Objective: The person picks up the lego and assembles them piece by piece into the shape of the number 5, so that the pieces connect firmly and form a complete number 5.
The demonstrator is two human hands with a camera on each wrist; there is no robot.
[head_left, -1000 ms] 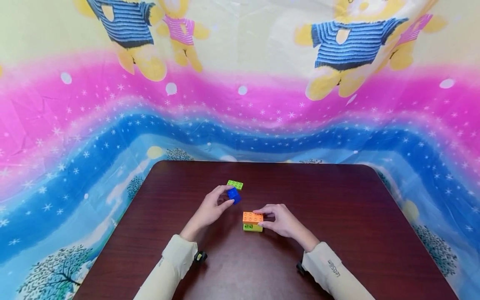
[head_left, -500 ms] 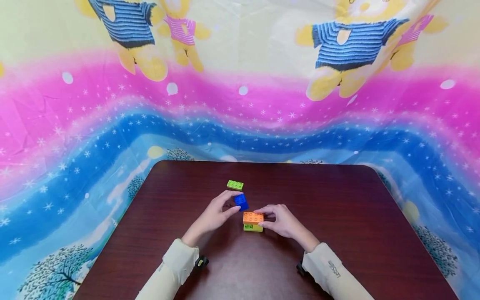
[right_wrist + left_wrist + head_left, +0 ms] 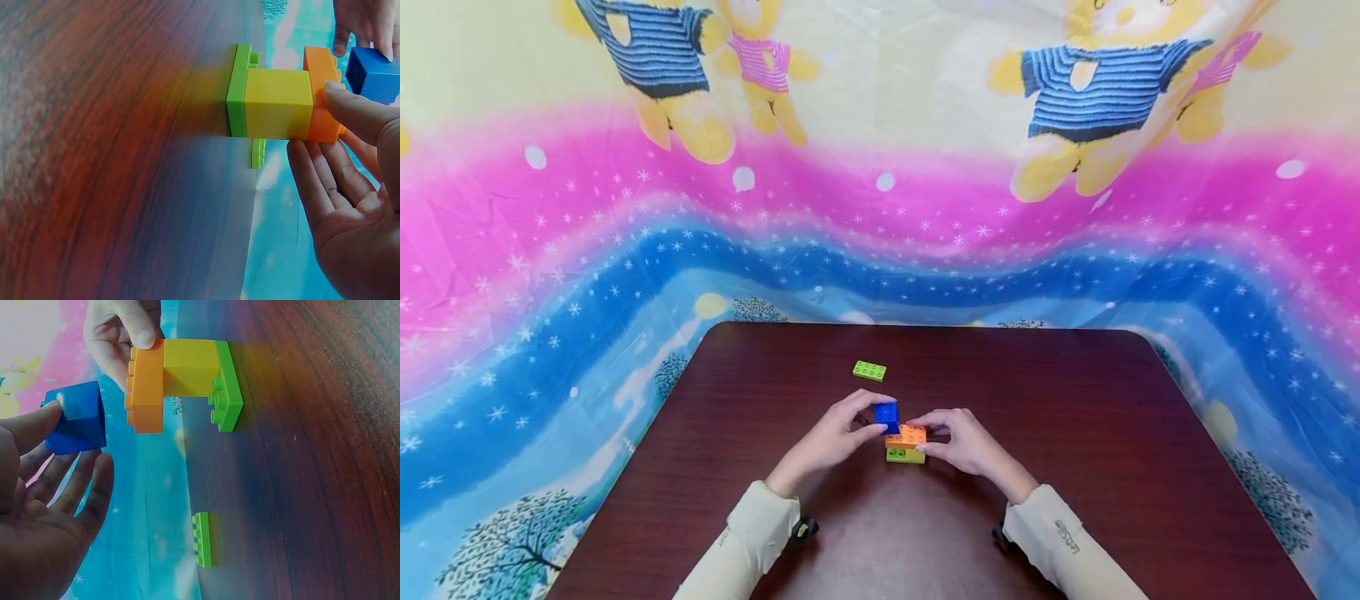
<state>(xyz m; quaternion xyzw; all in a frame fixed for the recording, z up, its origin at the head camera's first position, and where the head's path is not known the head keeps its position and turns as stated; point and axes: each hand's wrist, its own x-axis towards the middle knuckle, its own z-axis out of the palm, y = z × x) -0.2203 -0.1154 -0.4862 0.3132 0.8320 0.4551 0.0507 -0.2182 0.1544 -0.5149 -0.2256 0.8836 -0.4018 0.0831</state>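
Observation:
My left hand [image 3: 827, 437] pinches a blue toy brick [image 3: 76, 419] between thumb and fingers. In the left wrist view a gap shows between the blue brick and the studs of an orange brick [image 3: 148, 387]. The orange brick tops a small stack, over a yellow brick [image 3: 278, 103] and a flat green brick [image 3: 239, 90] on the table. Only one end of the green brick is covered by the yellow one, so its bare studs show under the orange overhang. My right hand [image 3: 970, 446] grips the orange brick at its right end, thumb in front and fingers behind.
A second flat green brick [image 3: 869, 370] lies studs up on the dark wooden table [image 3: 1037, 375], beyond the hands. Behind the table's far edge hangs a patterned cloth [image 3: 880, 225]. Both wrists wear small black devices.
My left hand has carried the blue brick right and nearer to me, from beside the loose green brick to over the orange brick's left end. My right hand keeps its hold.

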